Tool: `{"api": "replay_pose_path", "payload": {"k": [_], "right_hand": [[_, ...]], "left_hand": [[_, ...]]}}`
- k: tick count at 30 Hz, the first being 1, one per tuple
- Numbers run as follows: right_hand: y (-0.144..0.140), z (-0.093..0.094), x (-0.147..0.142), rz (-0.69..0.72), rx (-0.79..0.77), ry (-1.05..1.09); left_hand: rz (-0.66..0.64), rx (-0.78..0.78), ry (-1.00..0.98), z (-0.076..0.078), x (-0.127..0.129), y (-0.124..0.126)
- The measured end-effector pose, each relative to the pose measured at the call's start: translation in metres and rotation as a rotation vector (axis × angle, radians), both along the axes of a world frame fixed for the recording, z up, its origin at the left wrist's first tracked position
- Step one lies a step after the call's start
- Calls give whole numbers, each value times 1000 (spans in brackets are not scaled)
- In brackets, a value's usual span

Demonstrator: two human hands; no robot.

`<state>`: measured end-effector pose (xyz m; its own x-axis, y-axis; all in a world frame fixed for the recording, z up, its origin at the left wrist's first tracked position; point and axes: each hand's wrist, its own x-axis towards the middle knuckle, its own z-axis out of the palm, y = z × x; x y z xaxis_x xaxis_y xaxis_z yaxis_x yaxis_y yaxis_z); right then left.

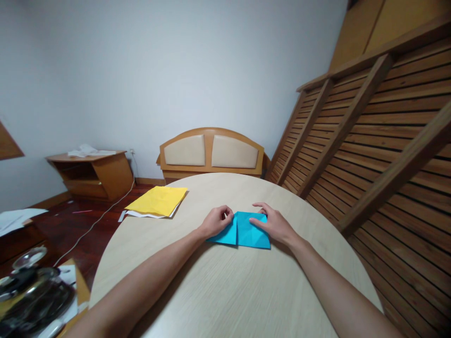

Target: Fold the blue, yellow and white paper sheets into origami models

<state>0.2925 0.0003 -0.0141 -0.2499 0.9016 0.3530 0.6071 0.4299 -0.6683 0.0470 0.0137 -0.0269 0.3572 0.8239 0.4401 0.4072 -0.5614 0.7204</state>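
A folded sheet of blue paper (pixel 252 234) lies on the round pale wooden table (pixel 225 291), with a vertical fold edge left of its middle. My left hand (pixel 217 220) is closed at the paper's upper left part, thumb and index finger pinched together there. Over the right part rests my right hand (pixel 276 223), its thumb on the top face and its index finger stretched out beyond the far edge. The remaining right fingers are partly hidden behind the hand and paper.
Yellow sheets (pixel 157 201) over white paper sit at the table's far left edge. A headboard (pixel 211 152) stands behind the table, and a slatted wooden frame (pixel 380 131) leans on the right. At left are a low cabinet (pixel 102 176), a white cable (pixel 100 218) and cluttered items (pixel 38 300).
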Motion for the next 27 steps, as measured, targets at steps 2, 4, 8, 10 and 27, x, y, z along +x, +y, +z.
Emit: {"api": "replay_pose_path", "payload": {"k": [2, 4, 8, 10, 27], "right_hand": [[6, -6, 1, 0, -81, 179], [9, -10, -3, 32, -156, 360], [10, -11, -12, 117, -222, 509], [8, -9, -14, 163, -214, 454], [1, 0, -11, 246, -193, 320]], "left_hand": [[56, 20, -53, -1, 0, 2], [85, 30, -109, -2, 0, 4], [97, 11, -209, -3, -1, 7], [85, -16, -223, -4, -1, 8], [66, -165, -266, 3, 0, 5]]}}
